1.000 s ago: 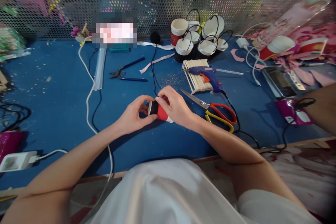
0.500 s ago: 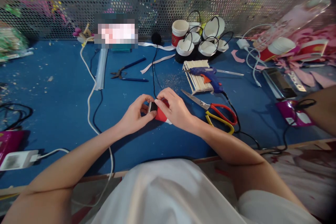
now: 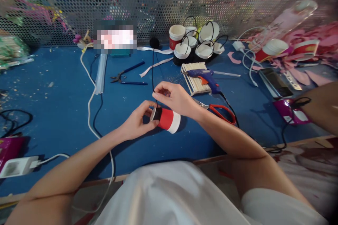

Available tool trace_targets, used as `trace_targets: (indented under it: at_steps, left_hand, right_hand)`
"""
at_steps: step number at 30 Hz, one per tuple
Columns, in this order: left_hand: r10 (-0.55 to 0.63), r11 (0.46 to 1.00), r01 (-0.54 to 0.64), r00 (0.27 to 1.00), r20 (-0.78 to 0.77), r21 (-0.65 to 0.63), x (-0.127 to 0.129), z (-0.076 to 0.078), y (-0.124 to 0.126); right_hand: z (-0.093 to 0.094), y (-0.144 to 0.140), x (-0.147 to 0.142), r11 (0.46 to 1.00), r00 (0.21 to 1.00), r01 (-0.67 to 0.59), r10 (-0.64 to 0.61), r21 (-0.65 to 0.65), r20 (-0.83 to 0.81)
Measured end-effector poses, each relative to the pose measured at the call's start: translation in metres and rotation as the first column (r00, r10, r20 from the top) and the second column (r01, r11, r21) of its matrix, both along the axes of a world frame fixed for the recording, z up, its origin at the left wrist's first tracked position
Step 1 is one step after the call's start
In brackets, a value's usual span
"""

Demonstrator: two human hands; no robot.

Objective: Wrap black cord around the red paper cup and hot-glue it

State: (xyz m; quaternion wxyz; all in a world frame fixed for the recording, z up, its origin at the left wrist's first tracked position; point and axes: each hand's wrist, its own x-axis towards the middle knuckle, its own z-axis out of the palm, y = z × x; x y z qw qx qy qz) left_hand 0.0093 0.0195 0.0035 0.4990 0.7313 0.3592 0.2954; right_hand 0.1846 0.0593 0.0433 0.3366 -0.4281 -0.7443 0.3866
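Observation:
My left hand grips a paper cup lying on its side, thumb and fingers at the end wrapped in black yarn. The cup's middle is red and its other end white, pointing right. My right hand is just above the cup, thumb and forefinger pinching a strand of black yarn. That strand runs up the table to a black yarn ball and down to the cup's black band. Part of the band is hidden by my left fingers.
Pliers, a blue glue gun on a rack of pale sticks and red-handled scissors lie around my hands. Several small cups with black handles stand behind. A white cable crosses at left. Another person's arm is at right.
My right hand has lifted off the cup up and slightly left with the yarn, exposing the cup's red and white side. My left hand stays on the cup.

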Motion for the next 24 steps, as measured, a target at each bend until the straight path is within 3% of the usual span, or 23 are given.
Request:
trace_targets:
  at_steps: [3,6,9,11,13,15,17,19,21,24]
  left_hand:
    - [-0.115,0.993,0.115,0.993,0.003,-0.009,-0.001,0.0,-0.002]
    - [-0.199,0.978,0.201,0.979,0.033,-0.053,-0.003,0.001,-0.004]
    - [-0.198,0.973,0.208,0.976,0.092,-0.105,-0.004,0.0,-0.005]
    - [-0.17,0.975,0.189,0.973,0.157,-0.118,-0.005,-0.003,-0.004]
    - [-0.134,0.981,0.161,0.967,0.217,-0.112,-0.005,-0.007,-0.003]
    - [-0.103,0.986,0.134,0.958,0.267,-0.102,-0.005,-0.01,-0.002]
    - [-0.071,0.99,0.105,0.95,0.304,-0.097,-0.005,-0.012,0.0]
    - [-0.035,0.993,0.07,0.944,0.329,-0.093,-0.005,-0.012,0.001]
    - [-0.006,0.995,0.039,0.939,0.344,-0.089,-0.006,-0.012,0.002]
    - [0.013,0.997,0.015,0.935,0.355,-0.074,-0.006,-0.012,0.003]
  right_hand:
    - [-0.001,0.015,-0.007,0.998,1.0,-0.024,0.024,-0.053,-0.006]
    - [-0.011,0.027,-0.011,0.987,0.99,-0.047,0.067,-0.156,0.124]
    - [-0.017,0.03,-0.003,0.964,0.965,-0.04,0.106,-0.263,0.239]
    - [-0.014,0.025,0.011,0.96,0.965,0.015,0.059,-0.281,0.254]
    - [-0.005,0.02,0.032,0.973,0.961,0.101,-0.041,-0.21,0.274]
    - [0.004,0.017,0.058,0.975,0.934,0.22,-0.199,-0.039,0.296]
    - [0.009,0.017,0.085,0.893,0.823,0.382,-0.446,0.24,0.352]
    - [0.006,0.019,0.11,0.802,0.659,0.441,-0.594,0.403,0.462]
    - [-0.003,0.022,0.128,0.793,0.545,0.45,-0.609,0.411,0.576]
    - [-0.018,0.025,0.139,0.83,0.516,0.436,-0.548,0.349,0.658]
